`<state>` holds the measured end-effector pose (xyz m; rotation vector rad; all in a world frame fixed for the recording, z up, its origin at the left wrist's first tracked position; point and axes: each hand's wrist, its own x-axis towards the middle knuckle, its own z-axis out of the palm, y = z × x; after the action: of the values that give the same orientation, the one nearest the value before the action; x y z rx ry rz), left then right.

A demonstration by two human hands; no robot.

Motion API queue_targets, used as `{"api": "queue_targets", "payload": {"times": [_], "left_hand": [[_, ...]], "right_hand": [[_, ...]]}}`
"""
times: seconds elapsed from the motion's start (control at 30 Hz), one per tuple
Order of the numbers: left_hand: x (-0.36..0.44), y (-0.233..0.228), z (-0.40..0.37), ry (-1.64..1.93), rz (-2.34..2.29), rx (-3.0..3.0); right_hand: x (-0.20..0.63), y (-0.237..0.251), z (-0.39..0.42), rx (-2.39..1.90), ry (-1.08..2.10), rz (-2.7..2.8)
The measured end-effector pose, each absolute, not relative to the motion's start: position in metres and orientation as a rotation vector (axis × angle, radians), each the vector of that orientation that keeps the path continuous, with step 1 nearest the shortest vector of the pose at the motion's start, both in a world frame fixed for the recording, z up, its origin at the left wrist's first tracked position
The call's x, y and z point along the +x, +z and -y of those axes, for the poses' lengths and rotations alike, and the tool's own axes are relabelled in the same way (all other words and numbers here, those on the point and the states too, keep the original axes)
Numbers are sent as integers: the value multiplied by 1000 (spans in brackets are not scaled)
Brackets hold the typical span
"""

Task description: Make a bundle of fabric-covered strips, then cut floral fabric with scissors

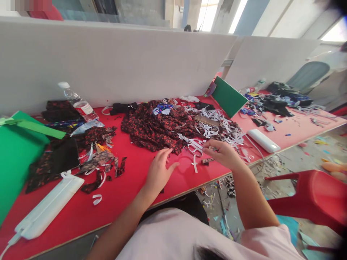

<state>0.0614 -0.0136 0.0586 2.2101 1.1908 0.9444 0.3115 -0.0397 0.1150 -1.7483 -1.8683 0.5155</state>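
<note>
Nearest to me, at the front edge of the red table (pixel 130 196), two bare hands reach inward from either side. The left hand (pixel 159 171) is open, fingers together and thumb held apart, with nothing visible in its grasp. The right hand (pixel 222 154) has its thumb and forefinger drawn close together; I cannot tell whether they pinch anything. Between the hands lies a short white strip (pixel 195 164), with a dark scrap (pixel 207 162) just below the right fingertips.

Slightly farther off rests what I take to be a pair of scissors (pixel 195 147). Its long axis slants: the pointed end faces up and left, toward the cloth, and the looped end faces the right hand, which is clearly the nearer of the two. This is the relation I judge decisive.

Directly beyond the left hand spreads the crumpled floral cloth (pixel 157 128), its longer dimension running along the table. The left fingertips are at its front edge; contact is uncertain to me. To its right lies a tangle of white strips (pixel 234 136); behind these a green board (pixel 227 95) leans, and the pale partition (pixel 121 65) closes the far side.
</note>
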Motion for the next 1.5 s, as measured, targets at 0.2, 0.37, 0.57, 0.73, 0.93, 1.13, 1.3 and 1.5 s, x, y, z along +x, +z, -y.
{"api": "queue_targets", "payload": {"times": [0.2,0.37,0.57,0.73,0.93,1.13,1.3,1.5], "left_hand": [[92,71,9,1125,-1030,2028],[90,72,29,843,-956,2114],[82,73,44,429,-471,2322],[65,78,24,922,-1083,1761],[55,85,15,946,-1046,1542],[47,85,11,874,-1051,1582],[32,84,-2,923,-1194,1681],[17,71,-21,730,-1474,1918]], "right_hand": [[293,124,58,-1552,738,1908],[305,122,61,-1605,756,1735],[303,116,59,-1431,937,1698],[288,112,56,-1373,920,1809],[267,116,49,-1364,810,2027],[251,116,43,-1432,694,2138],[237,108,30,-1435,458,2133],[203,103,12,-1737,182,2326]]}}
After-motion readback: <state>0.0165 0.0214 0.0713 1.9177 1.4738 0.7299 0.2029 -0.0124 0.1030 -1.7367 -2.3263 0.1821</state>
